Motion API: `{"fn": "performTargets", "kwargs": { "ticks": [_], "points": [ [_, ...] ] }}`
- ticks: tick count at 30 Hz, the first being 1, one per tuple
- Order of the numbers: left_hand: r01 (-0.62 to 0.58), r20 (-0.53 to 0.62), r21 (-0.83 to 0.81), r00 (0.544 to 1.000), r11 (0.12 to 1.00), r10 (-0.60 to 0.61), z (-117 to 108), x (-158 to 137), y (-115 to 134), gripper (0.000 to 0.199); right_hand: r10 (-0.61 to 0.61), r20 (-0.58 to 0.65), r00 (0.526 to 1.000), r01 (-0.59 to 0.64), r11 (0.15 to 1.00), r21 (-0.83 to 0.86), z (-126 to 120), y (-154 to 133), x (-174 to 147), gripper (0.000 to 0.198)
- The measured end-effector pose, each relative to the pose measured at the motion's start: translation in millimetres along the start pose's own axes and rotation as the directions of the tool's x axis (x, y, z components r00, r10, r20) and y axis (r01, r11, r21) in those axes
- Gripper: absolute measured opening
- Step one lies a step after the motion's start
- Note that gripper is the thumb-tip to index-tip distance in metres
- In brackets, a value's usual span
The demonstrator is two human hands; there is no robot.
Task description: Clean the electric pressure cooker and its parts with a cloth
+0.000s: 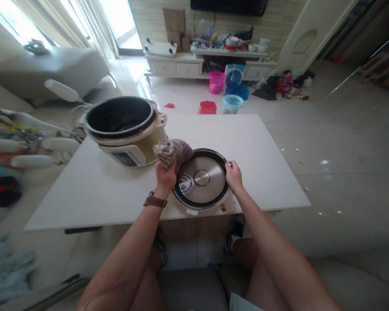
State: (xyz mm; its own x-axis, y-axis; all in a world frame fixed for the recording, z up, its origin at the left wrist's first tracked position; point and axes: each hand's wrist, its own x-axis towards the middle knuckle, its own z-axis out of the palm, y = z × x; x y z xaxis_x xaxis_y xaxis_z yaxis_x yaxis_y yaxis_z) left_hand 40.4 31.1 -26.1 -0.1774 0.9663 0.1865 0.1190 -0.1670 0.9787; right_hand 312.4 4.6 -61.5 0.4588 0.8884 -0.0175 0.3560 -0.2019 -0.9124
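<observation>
A round pressure cooker lid [210,175] lies with its metal inner side up near the front edge of the white table. My right hand [234,176] grips the lid's right rim. In my left hand [166,177] is a bunched greyish cloth [173,152], whose right end reaches the lid's upper left rim. My left fingers are partly hidden behind the cloth. To the left stands the cooker body [129,134], uncovered, its dark inner pot [116,116] showing and its control panel facing me.
The white table [246,138] carries the cooker and lid. White-handled items [32,161] stand close by its left side. Beyond it on the floor are a pink basket [217,82], a light blue basket [232,103] and a red bin [207,108]. A cluttered TV cabinet [178,67] lines the wall.
</observation>
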Motion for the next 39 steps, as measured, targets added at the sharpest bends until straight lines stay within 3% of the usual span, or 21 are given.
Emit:
{"fn": "performTargets", "kwargs": {
  "ticks": [2, 3, 5, 7, 9, 12, 19, 26, 29, 31, 35, 39],
  "points": [
    [-0.136, 0.205, 0.238, 0.975, 0.962, 0.087, 3.7, -8.8, 3.6, 0.031, 0.016, -0.004, 1.000, -0.016, 1.000, 0.003, 1.1, 0.3, -0.2, 0.027],
    [-0.212, 0.325, 0.312, 0.940, 0.926, 0.106, 7.4, -13.3, 3.8, 0.030, 0.031, -0.003, 1.000, -0.031, 1.000, 0.002, 1.6, 0.3, 0.0, 0.026],
    [-0.307, 0.549, 0.360, 0.833, 0.881, 0.066, 16.5, -20.5, 0.2, 0.039, 0.066, -0.004, 0.998, -0.066, 0.998, 0.008, 2.9, -0.3, 0.3, 0.024],
    [-0.338, 0.670, 0.380, 0.742, 0.861, -0.004, 24.8, -24.3, -7.4, 0.048, 0.102, -0.011, 0.995, -0.101, 0.994, 0.039, 4.3, -1.6, 0.2, 0.022],
    [-0.333, 0.705, 0.411, 0.707, 0.848, -0.064, 28.9, -24.7, -14.8, 0.052, 0.139, -0.020, 0.990, -0.136, 0.987, 0.086, 5.7, -3.5, -0.6, 0.022],
    [-0.319, 0.694, 0.474, 0.710, 0.821, -0.125, 26.2, -23.1, -17.0, 0.051, 0.181, -0.023, 0.983, -0.176, 0.973, 0.146, 7.2, -6.3, -2.4, 0.024],
    [-0.404, 0.689, 0.633, 0.683, 0.660, -0.242, 12.4, -42.9, 6.3, 0.055, 0.227, -0.081, 0.970, -0.201, 0.947, 0.251, 11.3, -7.9, -4.6, 0.020],
    [-0.466, 0.676, 0.678, 0.699, 0.568, -0.232, 20.2, -80.4, 16.3, 0.052, 0.228, -0.104, 0.968, -0.194, 0.945, 0.264, 13.9, -2.9, -2.6, 0.021],
    [-0.419, 0.658, 0.665, 0.720, 0.618, -0.220, 27.0, -89.4, 23.4, 0.047, 0.234, -0.094, 0.968, -0.202, 0.944, 0.262, 13.8, -1.1, -1.1, 0.022],
    [-0.333, 0.637, 0.610, 0.745, 0.719, -0.196, 32.9, -93.1, 26.0, 0.040, 0.226, -0.079, 0.971, -0.199, 0.946, 0.256, 13.3, 0.0, -0.3, 0.024],
    [-0.004, 0.508, 0.256, 0.852, 0.967, -0.131, 49.6, -92.9, 17.9, 0.029, 0.200, -0.041, 0.979, -0.181, 0.945, 0.272, 11.8, 1.7, 1.1, 0.030],
    [0.211, 0.277, -0.151, 0.947, 0.966, -0.164, 58.7, -75.3, 2.2, 0.032, 0.204, -0.008, 0.979, -0.192, 0.938, 0.289, 11.0, 1.9, 1.2, 0.035]
  ]
}}
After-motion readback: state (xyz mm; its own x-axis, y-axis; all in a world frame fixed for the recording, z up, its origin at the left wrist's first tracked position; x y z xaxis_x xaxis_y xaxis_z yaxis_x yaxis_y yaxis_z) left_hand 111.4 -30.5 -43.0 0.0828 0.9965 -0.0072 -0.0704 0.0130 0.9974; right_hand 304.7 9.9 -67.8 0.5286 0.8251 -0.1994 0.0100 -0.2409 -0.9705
